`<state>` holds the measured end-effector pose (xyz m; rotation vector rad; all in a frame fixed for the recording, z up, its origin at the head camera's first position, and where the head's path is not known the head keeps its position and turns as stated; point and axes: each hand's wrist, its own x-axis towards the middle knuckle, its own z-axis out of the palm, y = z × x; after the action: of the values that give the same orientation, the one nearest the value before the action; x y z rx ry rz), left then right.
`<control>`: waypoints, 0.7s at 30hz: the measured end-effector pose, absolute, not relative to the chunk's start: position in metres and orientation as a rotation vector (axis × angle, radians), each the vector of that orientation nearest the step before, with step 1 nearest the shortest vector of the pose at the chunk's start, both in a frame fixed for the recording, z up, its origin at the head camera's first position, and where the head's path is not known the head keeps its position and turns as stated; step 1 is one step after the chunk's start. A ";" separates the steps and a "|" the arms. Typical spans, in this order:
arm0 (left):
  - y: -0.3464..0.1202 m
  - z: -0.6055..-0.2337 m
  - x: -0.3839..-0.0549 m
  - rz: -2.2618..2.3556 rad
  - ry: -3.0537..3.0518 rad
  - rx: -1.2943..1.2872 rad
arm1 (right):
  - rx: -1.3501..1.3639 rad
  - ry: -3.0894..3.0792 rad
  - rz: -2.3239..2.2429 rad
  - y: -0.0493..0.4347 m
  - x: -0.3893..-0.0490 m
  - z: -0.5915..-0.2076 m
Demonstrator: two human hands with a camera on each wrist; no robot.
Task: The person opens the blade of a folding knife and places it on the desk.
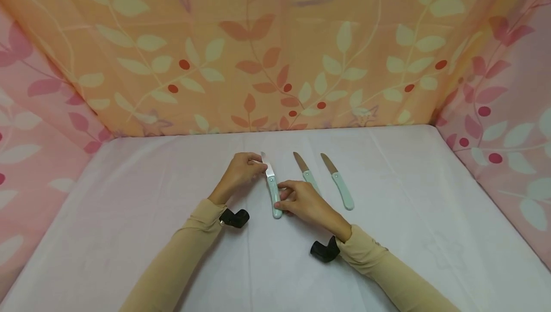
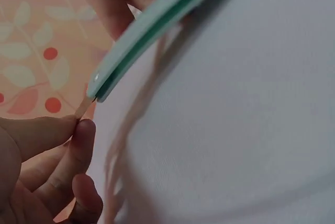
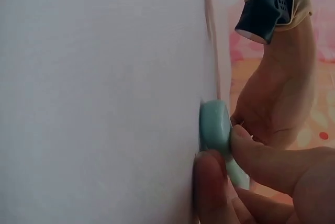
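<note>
A folding knife (image 1: pixel 274 188) with a pale green handle and a silvery blade is between my two hands, its blade pointing away from me. My left hand (image 1: pixel 242 169) pinches the blade between thumb and forefinger; in the left wrist view those fingers grip the blade (image 2: pixel 84 108) close to the handle (image 2: pixel 138 35), whose long slot shows. On the other side, my right hand (image 1: pixel 307 202) holds the handle between thumb and fingers. The rounded handle end (image 3: pixel 213 124) faces the right wrist camera. How far the knife is above the cloth, I cannot tell.
Right of the held knife lie two similar green-handled knives, both unfolded: one (image 1: pixel 301 161) partly hidden behind my right hand, the other (image 1: pixel 343 191) farther right. A white cloth (image 1: pixel 413 216) covers the table. Patterned fabric (image 1: pixel 267 63) hangs along the back and both sides.
</note>
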<state>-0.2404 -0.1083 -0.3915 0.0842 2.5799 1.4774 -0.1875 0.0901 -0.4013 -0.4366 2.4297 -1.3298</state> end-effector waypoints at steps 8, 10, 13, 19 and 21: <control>-0.114 -0.397 -0.240 1.130 2.773 0.170 | -0.480 2.475 -1.227 0.084 -0.188 -0.399; -0.115 -0.395 -0.239 1.091 2.796 0.165 | -0.483 2.475 -1.215 0.084 -0.188 -0.397; -0.117 -0.394 -0.239 1.040 2.829 0.160 | -0.479 2.471 -1.204 0.085 -0.189 -0.396; -0.124 -0.393 -0.242 1.039 2.865 0.174 | -0.491 2.484 -1.190 0.093 -0.193 -0.391; -0.128 -0.392 -0.244 1.066 2.871 0.202 | -0.497 2.509 -1.185 0.099 -0.195 -0.388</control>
<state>-0.2437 -0.1281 -0.3922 0.2016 2.8710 1.0658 -0.1954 0.0986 -0.3882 -0.4970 2.5086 -1.1846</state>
